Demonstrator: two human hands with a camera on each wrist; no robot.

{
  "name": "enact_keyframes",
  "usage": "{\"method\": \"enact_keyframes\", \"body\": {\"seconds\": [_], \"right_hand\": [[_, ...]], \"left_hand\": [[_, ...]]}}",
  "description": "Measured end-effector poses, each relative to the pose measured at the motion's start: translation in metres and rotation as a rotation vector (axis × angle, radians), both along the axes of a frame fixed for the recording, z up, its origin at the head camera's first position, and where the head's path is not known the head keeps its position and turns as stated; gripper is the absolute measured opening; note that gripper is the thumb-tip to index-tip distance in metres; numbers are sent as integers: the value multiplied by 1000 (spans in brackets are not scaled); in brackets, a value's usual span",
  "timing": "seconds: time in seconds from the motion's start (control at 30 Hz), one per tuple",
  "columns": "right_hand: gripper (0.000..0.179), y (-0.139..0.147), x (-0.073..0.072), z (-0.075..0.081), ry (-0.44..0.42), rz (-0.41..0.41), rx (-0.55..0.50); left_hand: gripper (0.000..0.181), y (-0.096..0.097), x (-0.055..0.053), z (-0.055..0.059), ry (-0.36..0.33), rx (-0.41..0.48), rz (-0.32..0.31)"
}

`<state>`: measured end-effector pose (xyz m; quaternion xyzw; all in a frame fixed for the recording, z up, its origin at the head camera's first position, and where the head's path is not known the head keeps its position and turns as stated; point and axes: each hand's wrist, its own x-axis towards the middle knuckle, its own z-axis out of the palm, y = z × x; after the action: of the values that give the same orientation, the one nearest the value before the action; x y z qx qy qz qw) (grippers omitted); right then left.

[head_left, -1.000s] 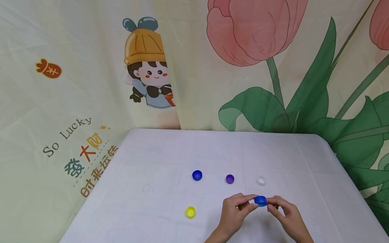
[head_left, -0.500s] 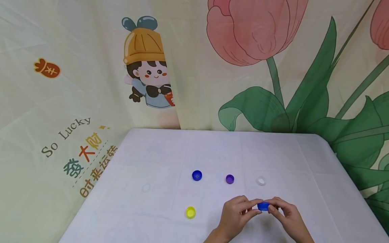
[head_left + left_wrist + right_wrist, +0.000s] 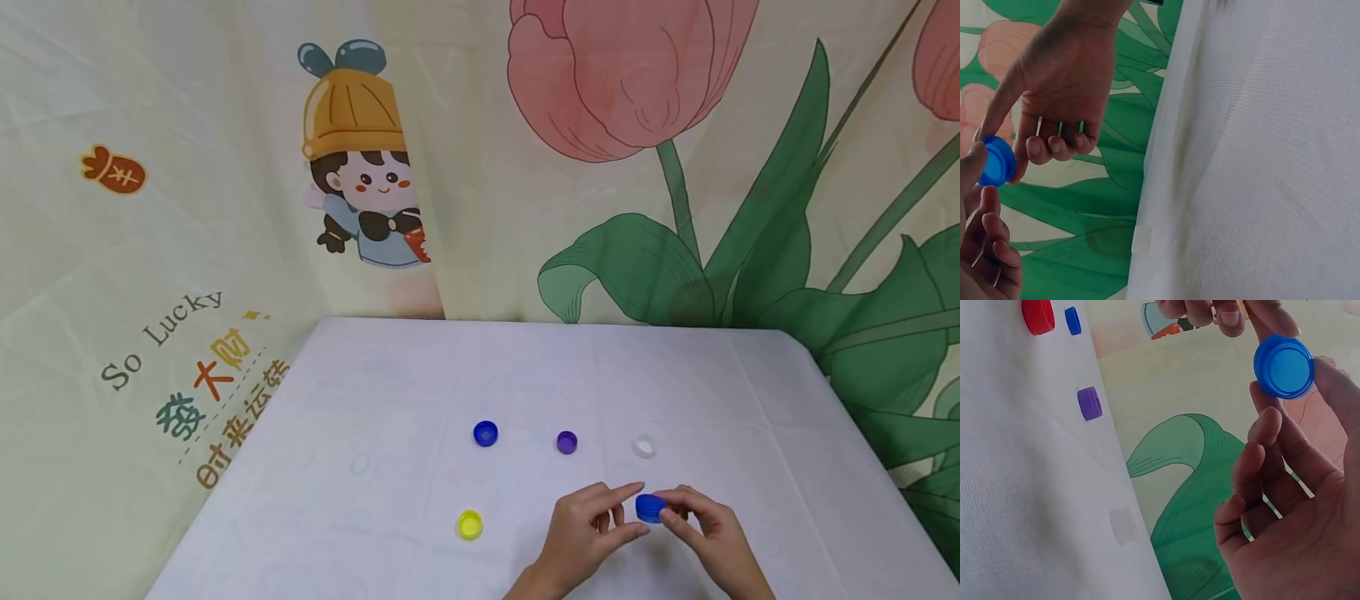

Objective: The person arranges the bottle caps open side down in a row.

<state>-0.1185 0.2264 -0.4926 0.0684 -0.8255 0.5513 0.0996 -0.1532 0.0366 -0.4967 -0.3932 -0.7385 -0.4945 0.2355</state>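
Note:
In the head view my right hand (image 3: pixel 701 525) pinches a blue bottle cap (image 3: pixel 650 508) between thumb and fingertips, above the white table. The left hand (image 3: pixel 588 525) is just left of it, index finger and thumb spread apart around the cap's left side. The cap's round hollow side faces the camera in the right wrist view. Beyond the hands lie a dark blue cap (image 3: pixel 486 433), a purple cap (image 3: pixel 567 442) and a whitish clear cap (image 3: pixel 644 447). A yellow cap (image 3: pixel 470 525) lies to the left of the left hand.
The white-covered table (image 3: pixel 375 375) ends at a patterned cloth backdrop (image 3: pixel 480 167) with tulips and a cartoon figure. In the right wrist view a red-looking cap (image 3: pixel 1038 315) appears near the upper left corner.
The blue cap has shifted slightly right and down and tilted in the fingers. The left fingertips have parted from it, while the right hand keeps its pinch. The loose caps stay put.

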Motion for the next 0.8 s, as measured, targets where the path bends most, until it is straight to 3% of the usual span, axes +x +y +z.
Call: {"method": "enact_keyframes", "body": {"seconds": [0.17, 0.43, 0.7, 0.8], "right_hand": [[20, -1, 1, 1, -24, -44, 1], [28, 1, 0, 0, 6, 25, -34], [27, 14, 0, -6, -38, -49, 69], [28, 20, -1, -10, -75, -93, 112]], "left_hand": [[40, 1, -1, -1, -46, 16, 20], [32, 4, 0, -2, -70, 29, 25], [27, 17, 5, 0, -197, 11, 8], [27, 24, 5, -3, -181, -34, 42]]}}
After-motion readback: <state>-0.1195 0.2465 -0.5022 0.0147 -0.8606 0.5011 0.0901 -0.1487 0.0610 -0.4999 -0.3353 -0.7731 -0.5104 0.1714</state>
